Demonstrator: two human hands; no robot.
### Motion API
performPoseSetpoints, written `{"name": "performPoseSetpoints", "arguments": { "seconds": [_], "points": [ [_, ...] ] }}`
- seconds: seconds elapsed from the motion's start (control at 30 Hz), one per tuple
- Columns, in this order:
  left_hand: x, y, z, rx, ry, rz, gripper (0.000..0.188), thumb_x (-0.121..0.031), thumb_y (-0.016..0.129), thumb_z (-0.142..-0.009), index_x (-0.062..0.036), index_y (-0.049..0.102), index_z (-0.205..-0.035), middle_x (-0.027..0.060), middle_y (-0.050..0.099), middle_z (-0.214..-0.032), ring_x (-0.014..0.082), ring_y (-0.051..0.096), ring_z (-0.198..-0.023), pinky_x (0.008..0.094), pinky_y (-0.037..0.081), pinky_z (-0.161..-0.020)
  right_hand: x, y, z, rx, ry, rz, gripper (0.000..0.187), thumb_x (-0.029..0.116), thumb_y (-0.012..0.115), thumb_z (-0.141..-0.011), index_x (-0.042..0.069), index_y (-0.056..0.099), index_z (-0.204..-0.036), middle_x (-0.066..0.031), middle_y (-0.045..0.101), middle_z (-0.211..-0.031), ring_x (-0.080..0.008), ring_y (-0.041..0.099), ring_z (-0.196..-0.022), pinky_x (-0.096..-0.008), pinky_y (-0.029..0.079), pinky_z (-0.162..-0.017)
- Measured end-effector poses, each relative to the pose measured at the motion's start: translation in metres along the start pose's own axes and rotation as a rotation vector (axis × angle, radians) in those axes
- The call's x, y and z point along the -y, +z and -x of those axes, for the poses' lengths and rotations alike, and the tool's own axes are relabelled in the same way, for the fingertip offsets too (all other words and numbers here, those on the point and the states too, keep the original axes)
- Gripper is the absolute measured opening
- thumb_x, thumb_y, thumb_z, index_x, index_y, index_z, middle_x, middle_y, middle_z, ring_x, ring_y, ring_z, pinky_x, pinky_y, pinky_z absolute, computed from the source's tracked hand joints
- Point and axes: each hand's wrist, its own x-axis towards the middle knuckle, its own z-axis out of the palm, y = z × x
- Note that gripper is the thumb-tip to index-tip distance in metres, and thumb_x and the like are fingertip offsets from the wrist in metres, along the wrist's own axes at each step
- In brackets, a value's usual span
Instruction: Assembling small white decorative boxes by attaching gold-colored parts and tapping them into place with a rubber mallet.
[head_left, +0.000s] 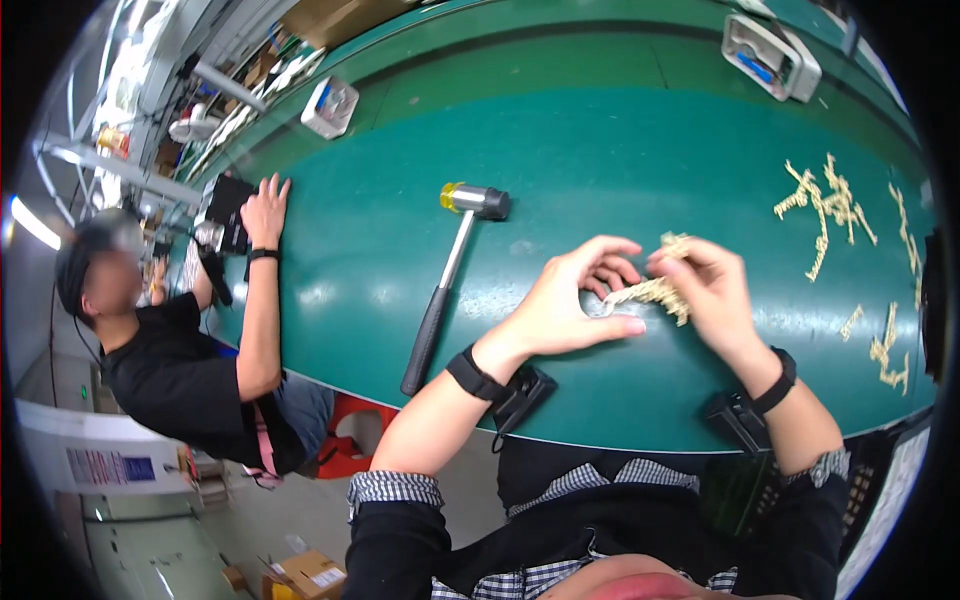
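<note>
A small bunch of beige, knobbly strands (658, 291) is between my hands, above the green table near its front edge. My right hand (716, 292) is closed on the bunch, with part of it sticking up above the fingertips and part hanging below. Just to the left, my left hand (562, 303) has its thumb stretched away from its curled fingers. One pale end of the bunch lies in that gap; whether it touches the fingers is hard to make out. More strands of the same look (828, 205) lie loose at the right.
Left of my hands lies a mallet (452, 270) with a black grip and a yellow-and-black head. White bins (330, 108) stand along the far edge. Dark devices (524, 398) sit by my wrists. A co-worker (180, 370) at the left reaches toward a black box (226, 212).
</note>
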Motion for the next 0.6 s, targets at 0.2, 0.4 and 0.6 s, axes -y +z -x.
{"name": "performPoseSetpoints", "arguments": {
  "seconds": [0.2, 0.4, 0.6],
  "points": [
    [0.004, 0.003, 0.004, -0.112, -0.212, 0.007, 0.018, -0.003, 0.069, -0.079, 0.0003, 0.058, -0.094, 0.0037, 0.064, -0.082, 0.0079, 0.061, -0.071, 0.0196, 0.049, -0.064, 0.004, 0.003, 0.001, 0.079, -0.005, -0.044, 0.014, -0.002, 0.059, -0.083, -0.005, 0.060, -0.097, -0.0069, 0.058, -0.093, -0.0141, 0.059, -0.090, -0.0274, 0.050, -0.080],
    [0.005, 0.005, -0.005, -0.213, -0.264, -0.023, 0.017, -0.004, 0.065, -0.083, 0.0016, 0.059, -0.098, 0.0036, 0.063, -0.083, 0.0076, 0.060, -0.074, 0.0195, 0.047, -0.066, -0.002, -0.012, -0.005, 0.101, 0.023, -0.080, 0.018, -0.008, 0.060, -0.079, -0.006, 0.060, -0.097, -0.0087, 0.055, -0.100, -0.0155, 0.057, -0.092, -0.0285, 0.051, -0.083],
    [0.004, 0.002, -0.006, -0.201, -0.230, 0.072, 0.019, -0.005, 0.065, -0.083, 0.0016, 0.060, -0.100, 0.0036, 0.063, -0.084, 0.0076, 0.058, -0.074, 0.0203, 0.046, -0.066, -0.008, -0.013, -0.004, 0.045, 0.034, -0.107, 0.021, -0.009, 0.061, -0.078, -0.005, 0.058, -0.099, -0.0081, 0.055, -0.101, -0.0151, 0.057, -0.093, -0.0272, 0.051, -0.082]
  ]
}}
